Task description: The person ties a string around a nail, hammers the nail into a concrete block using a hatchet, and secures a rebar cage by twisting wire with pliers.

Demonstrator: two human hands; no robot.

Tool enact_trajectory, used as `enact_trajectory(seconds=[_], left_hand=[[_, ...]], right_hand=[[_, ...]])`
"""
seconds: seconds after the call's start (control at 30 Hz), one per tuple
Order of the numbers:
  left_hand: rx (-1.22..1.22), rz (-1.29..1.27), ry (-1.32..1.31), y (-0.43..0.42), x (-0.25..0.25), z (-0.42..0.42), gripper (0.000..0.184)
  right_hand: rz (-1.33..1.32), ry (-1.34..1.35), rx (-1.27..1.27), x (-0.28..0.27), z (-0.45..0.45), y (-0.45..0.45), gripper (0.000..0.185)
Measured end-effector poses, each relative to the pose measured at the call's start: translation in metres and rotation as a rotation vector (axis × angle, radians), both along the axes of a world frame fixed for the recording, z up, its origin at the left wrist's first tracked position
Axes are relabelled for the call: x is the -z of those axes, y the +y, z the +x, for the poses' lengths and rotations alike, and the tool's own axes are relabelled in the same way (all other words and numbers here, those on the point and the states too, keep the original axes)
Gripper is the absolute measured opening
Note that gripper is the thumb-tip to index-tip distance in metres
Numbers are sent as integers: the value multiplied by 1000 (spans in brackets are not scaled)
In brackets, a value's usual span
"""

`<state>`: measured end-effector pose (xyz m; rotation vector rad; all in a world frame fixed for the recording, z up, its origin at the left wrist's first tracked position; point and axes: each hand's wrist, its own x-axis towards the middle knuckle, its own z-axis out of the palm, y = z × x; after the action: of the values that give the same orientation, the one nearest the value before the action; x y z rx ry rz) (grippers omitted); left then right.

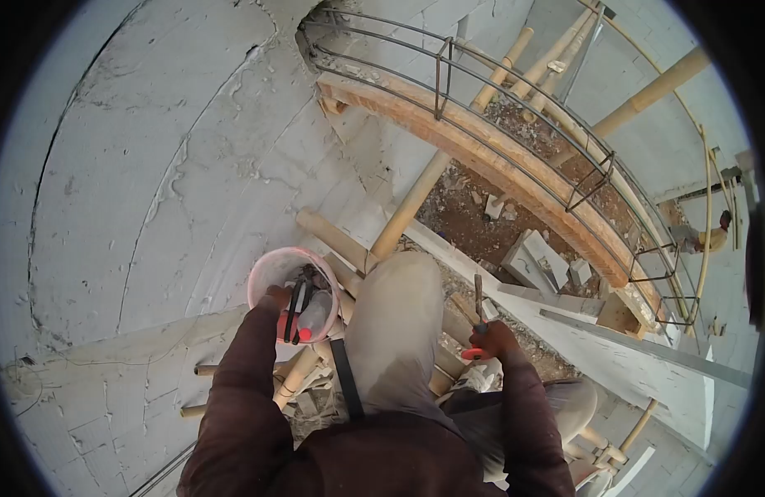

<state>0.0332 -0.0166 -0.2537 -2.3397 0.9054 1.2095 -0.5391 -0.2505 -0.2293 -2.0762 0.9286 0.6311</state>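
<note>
My left hand [275,297] reaches over the near left rim of a pinkish-white bucket [258,269]; its fingers are partly hidden inside. In the bucket lie a clear plastic bottle [316,311] with a red cap, a black-handled tool [295,311] and other items I cannot make out. My right hand [496,340] is closed around a tool with a narrow dark shaft [479,298] pointing up and a red-orange end [474,354] below the fist. The tool's exact kind is unclear. That hand hangs beside my bent knee [399,306], apart from the bucket.
Bamboo poles [411,207] form scaffolding around and beneath me. A curved wooden form [498,170] with a steel rebar cage [445,79] arcs across the upper right. A grey block wall [167,166] stands at left. Broken blocks [536,261] lie far below. Another person [706,238] is at far right.
</note>
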Motion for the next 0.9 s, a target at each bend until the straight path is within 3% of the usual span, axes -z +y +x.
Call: enact_trajectory(seconds=[0.03, 0.13, 0.2, 0.33, 0.43, 0.47, 0.53, 0.6, 0.67, 0.73, 0.77, 0.9], left_hand=[[5, -23, -31, -6, -17, -7, 38], [-75, -167, -246, -24, -67, -36, 47], [-122, -344, -497, -20, -77, -45, 54], [-285, -702, -542, -12, -114, -32, 62], [-417, -841, -377, -7, -160, -25, 62], [-522, -963, -265, 3, -154, -14, 59], [-821, -1120, 148, -9, -201, -36, 48], [-899, -1192, 404, -18, -232, -54, 41], [-827, -1249, 579, -24, -251, -64, 37], [-863, -1356, 722, -32, -262, -71, 46], [-1007, -1409, 813, -37, -267, -75, 47], [-963, -1374, 1343, -68, -276, -80, 51]], right_hand=[[-27, -58, -145, -16, 2, -2, 41], [140, 112, 366, -39, 15, -1, 40], [79, 27, 230, -30, 10, 0, 39], [89, 29, 382, -35, 13, 1, 24], [78, 45, 273, -31, 16, -9, 36], [6, -31, 69, -27, 15, -9, 36], [-80, -113, -180, -21, 12, -14, 37], [88, 118, 232, -54, 30, -13, 41], [158, 266, 508, -89, 41, -12, 45], [117, 228, 531, -94, 36, -11, 49], [127, 214, 569, -92, 35, -10, 48], [123, 147, 630, -84, 21, -11, 44]])
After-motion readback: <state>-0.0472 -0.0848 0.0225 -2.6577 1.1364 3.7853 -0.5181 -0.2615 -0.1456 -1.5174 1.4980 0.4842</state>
